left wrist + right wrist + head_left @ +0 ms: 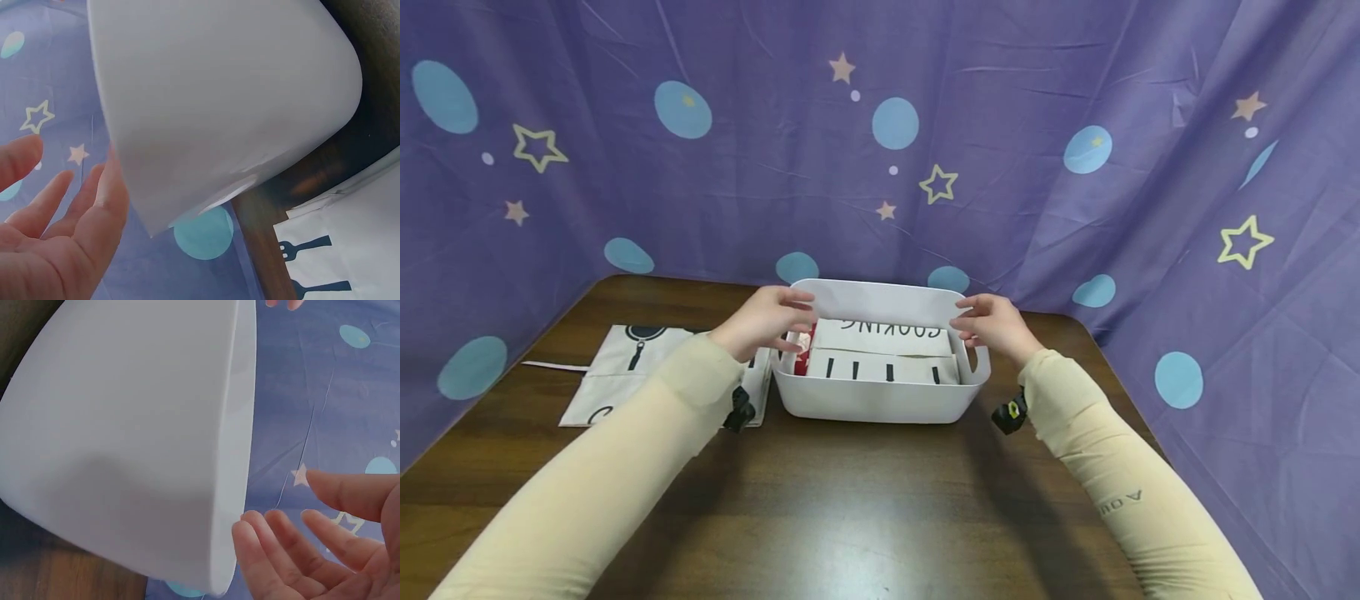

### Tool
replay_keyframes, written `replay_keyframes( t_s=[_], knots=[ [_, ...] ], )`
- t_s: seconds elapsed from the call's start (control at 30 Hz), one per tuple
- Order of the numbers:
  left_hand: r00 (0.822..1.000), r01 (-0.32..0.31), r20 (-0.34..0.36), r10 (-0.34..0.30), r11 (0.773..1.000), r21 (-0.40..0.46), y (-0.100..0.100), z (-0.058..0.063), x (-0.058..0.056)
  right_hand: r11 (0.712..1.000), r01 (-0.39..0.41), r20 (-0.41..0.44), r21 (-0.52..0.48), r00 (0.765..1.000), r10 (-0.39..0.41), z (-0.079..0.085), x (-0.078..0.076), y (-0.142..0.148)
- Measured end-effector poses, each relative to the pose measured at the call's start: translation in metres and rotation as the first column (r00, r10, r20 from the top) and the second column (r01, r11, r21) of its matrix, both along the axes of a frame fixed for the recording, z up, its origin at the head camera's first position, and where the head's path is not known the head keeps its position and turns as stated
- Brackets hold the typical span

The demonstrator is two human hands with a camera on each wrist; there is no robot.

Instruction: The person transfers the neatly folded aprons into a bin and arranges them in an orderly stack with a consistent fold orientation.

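Observation:
A white plastic basket (872,402) with a handle opening at each end stands on the table. Inside it lie folded white cloths (880,337), one printed "COOKING" upside down to me, and a red patterned cloth (801,354) at the left end. My left hand (767,318) is over the basket's left end, fingers loosely extended and holding nothing. Over the right end is my right hand (996,327), its fingers also relaxed with nothing between them. In both wrist views the fingers are close to the basket's rim (232,456); whether they touch it I cannot tell.
Left of the basket, partly behind my left forearm, a white cloth (613,367) with dark utensil prints lies flat, a thin white strap (553,365) trailing from it. A purple curtain (1000,150) with stars hangs behind the brown wooden table (865,508).

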State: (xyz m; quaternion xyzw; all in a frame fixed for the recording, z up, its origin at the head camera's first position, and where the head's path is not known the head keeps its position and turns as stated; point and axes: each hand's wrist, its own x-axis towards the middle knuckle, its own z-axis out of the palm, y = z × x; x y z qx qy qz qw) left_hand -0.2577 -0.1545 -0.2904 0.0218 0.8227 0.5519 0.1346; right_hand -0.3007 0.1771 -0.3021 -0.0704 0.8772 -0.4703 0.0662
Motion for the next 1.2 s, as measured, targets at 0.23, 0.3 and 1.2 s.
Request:
replay_keyframes(
  t_s=[0.23,0.3,1.2],
  knots=[
    [0.999,0.003,-0.048,-0.004,1.0,-0.026,-0.004,0.008,0.006,1.0,-0.025,-0.085,0.008,0.996,0.026,0.005,0.007,-0.006],
    [0.998,-0.002,-0.06,0.0,1.0,-0.025,-0.006,0.01,0.008,0.999,-0.025,-0.105,0.022,0.994,0.028,0.007,0.009,-0.007],
    [0.981,-0.025,-0.191,-0.02,0.973,-0.229,-0.043,0.015,0.034,0.998,-0.027,-0.394,0.061,0.918,0.049,0.008,0.037,-0.03]
  ],
)
